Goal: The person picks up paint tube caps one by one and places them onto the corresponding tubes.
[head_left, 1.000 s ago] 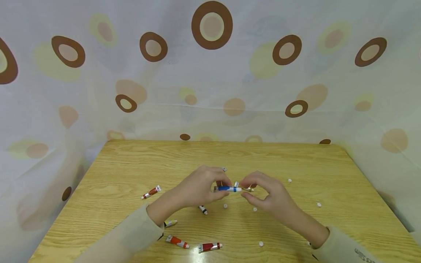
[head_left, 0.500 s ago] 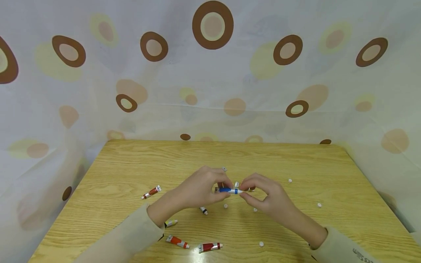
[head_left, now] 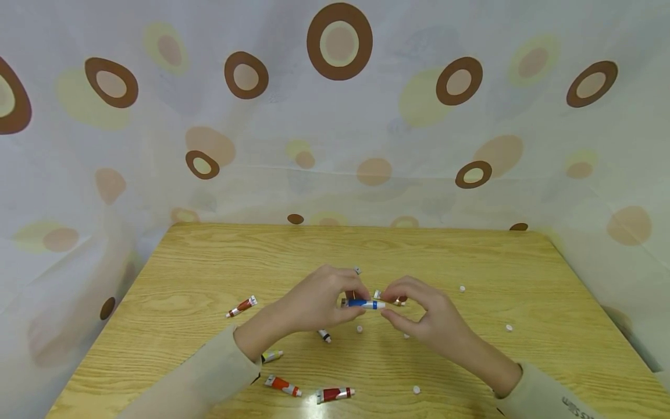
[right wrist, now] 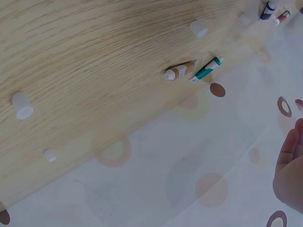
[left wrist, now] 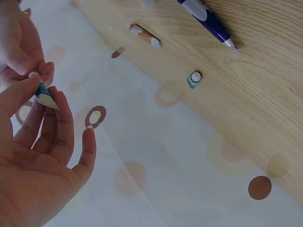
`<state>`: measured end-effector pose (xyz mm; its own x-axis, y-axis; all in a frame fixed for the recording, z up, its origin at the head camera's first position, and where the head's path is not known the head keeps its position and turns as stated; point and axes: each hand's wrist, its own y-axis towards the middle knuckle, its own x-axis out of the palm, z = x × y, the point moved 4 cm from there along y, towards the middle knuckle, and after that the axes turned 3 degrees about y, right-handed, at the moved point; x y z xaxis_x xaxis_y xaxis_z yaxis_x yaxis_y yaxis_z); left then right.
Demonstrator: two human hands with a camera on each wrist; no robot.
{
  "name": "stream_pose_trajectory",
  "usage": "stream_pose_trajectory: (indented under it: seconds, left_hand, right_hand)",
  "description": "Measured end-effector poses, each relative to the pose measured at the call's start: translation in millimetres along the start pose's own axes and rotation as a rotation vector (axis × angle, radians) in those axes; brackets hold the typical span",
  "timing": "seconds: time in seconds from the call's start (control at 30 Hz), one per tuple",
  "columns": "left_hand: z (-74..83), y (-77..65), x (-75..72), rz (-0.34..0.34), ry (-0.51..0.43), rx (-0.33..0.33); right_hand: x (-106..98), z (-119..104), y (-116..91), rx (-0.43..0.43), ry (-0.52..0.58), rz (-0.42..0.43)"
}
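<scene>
My left hand [head_left: 321,297] grips a small blue and silver paint tube [head_left: 361,304] between thumb and fingers above the table. The tube lies level, its white end pointing right. At that white end my right hand [head_left: 419,299] pinches with thumb and forefinger. In the left wrist view the left hand [left wrist: 42,161] holds the tube [left wrist: 45,97] by its body, while the right hand's [left wrist: 21,52] curled fingers meet its tip. Beneath and behind the hands lie a bronze-coloured tube [head_left: 400,302] and another tube [head_left: 377,294], partly hidden by the fingers.
More paint tubes lie on the wooden table [head_left: 209,262]: brown [head_left: 242,306], black and white [head_left: 325,336], yellow [head_left: 272,356], orange-red [head_left: 283,386] and dark red [head_left: 335,395]. Loose white caps are scattered about, one at the front [head_left: 416,390], another at the right [head_left: 509,328].
My right hand has shifted slightly left and its fingertips have come onto the tube's white end. The blue tube sits slightly lower; the left hand has barely moved.
</scene>
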<state>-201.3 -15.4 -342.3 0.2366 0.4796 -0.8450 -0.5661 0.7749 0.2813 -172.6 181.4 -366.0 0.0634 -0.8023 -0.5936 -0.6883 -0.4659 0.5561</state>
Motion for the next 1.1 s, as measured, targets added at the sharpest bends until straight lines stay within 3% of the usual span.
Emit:
stream_pose_trajectory:
  seconds: [0.27, 0.5, 0.6, 1.1]
  left_hand:
    - [-1.4, -0.1, -0.7, -0.003, -0.003, -0.014]
    - [0.0, 0.7, -1.1, -0.008, -0.001, -0.009]
    - [0.9, 0.7, -1.3, -0.006, 0.002, -0.005]
    - [1.0, 0.4, -1.2, -0.010, 0.022, -0.002]
  right_hand:
    - [-0.3, -0.9, 0.6, 0.014, -0.013, -0.006]
    - [2.1, -1.0, 1.5, -0.128, 0.012, 0.035]
    - [2.7, -0.4, 1.0, -0.146, 0.022, 0.038]
    - [2.3, -1.5, 1.1, -0.083, -0.009, 0.013]
